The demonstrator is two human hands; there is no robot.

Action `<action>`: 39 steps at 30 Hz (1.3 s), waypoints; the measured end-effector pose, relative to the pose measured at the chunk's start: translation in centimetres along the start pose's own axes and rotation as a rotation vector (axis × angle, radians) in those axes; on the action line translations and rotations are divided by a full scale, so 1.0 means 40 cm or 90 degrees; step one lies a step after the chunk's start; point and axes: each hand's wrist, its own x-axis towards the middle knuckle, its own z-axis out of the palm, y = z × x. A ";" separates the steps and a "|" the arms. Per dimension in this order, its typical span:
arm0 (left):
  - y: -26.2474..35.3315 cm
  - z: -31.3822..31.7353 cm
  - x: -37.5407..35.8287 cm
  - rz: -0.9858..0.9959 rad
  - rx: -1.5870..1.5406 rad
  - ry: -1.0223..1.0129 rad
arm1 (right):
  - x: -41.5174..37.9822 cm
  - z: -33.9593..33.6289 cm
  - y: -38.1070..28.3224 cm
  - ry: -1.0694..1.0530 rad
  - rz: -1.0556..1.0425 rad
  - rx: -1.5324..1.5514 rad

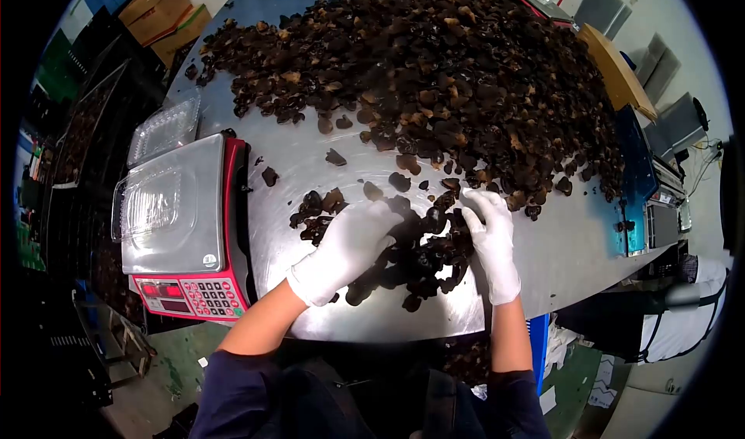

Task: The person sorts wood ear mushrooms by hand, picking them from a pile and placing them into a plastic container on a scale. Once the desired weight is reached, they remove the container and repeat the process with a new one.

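Dark, curled pieces that look like wood ear mushrooms (423, 264) lie in a small loose group on the metal table between my hands. My left hand (345, 249), in a white glove, reaches over the left side of this group with its back up. Its fingertips are blurred and partly hidden among the dark pieces. On the right side, my white-gloved right hand (493, 241) touches the edge of the group, with thumb and fingers apart and bent toward the pieces. More wood ear pieces (314, 214) lie just left of my left hand.
A large heap of wood ear mushrooms (434, 74) covers the far part of the metal table (291, 159). A red-and-white weighing scale (182, 222) stands at left, holding a clear plastic tray (151, 210). Another clear tray (165, 128) lies behind it. A blue bin (636, 179) sits at the right edge.
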 end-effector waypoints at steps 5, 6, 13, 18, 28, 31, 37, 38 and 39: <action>0.012 -0.080 -0.098 -0.018 -0.034 0.113 | 0.109 0.077 0.001 -0.033 -0.060 -0.256; 0.015 -0.099 -0.122 -0.022 -0.021 0.139 | 0.128 0.089 0.012 -0.079 -0.058 -0.314; -0.025 -0.267 -0.350 -0.149 0.056 0.360 | 0.050 -0.006 -0.101 -0.044 -0.108 -0.086; -0.012 -0.223 -0.441 -0.202 -0.124 0.306 | -0.120 -0.037 -0.139 -0.080 -0.068 -0.161; -0.053 0.073 -0.240 -0.219 0.054 0.105 | -0.204 0.099 -0.237 -0.149 -0.072 -0.234; -0.102 0.131 -0.185 -0.078 0.062 0.155 | -0.160 0.097 -0.244 -0.143 -0.130 -0.192; -0.077 0.093 -0.160 -0.001 0.104 0.125 | -0.143 0.127 -0.227 -0.125 -0.214 -0.051; -0.079 0.099 -0.152 0.014 0.071 0.136 | -0.145 0.141 -0.213 -0.096 -0.220 -0.061; -0.059 0.068 -0.143 -0.023 0.026 0.040 | -0.148 0.155 -0.204 -0.070 -0.227 -0.051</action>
